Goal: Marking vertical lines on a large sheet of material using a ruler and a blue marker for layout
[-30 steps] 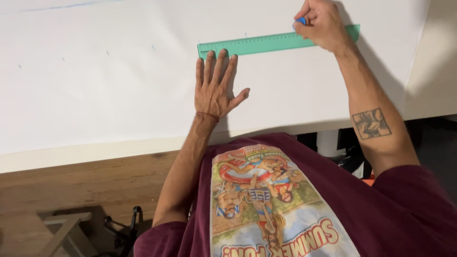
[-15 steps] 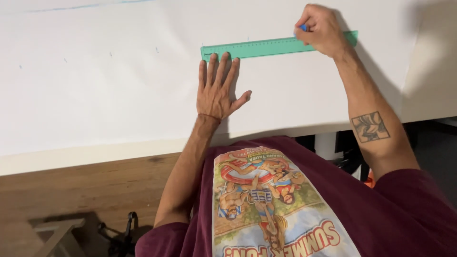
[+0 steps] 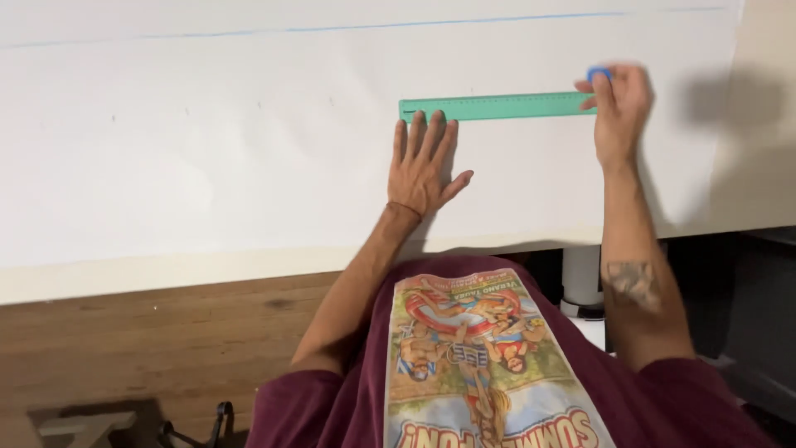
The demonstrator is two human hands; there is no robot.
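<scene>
While our left hand [image 3: 424,164] lies flat and open on the big white sheet [image 3: 207,166], palm down with the fingers spread, its fingertips reach the lower edge of the green ruler [image 3: 496,106] near that ruler's left end. We press there — the thumb sticks out to the right, well below the ruler.

Our right hand [image 3: 620,108] sits at the ruler's other end, blurred by motion. It is closed around a small blue thing [image 3: 599,74] that shows just above the fingers; we cannot tell whether it is chalk, a cap or an eraser. The fingers overlap the right tip of the ruler, so that end is hidden.

We see the ruler lying level across the sheet, in its upper right part, between our two hands. Far above it a thin blue line [image 3: 373,25] runs nearly the whole width of the sheet, roughly parallel to the ruler. A few faint small marks dot the white surface to the left.

Below the sheet's pale edge we see a wooden floor [image 3: 149,340] — and, closer to us, our maroon shirt [image 3: 514,390] with a colourful printed panel down the front.
</scene>
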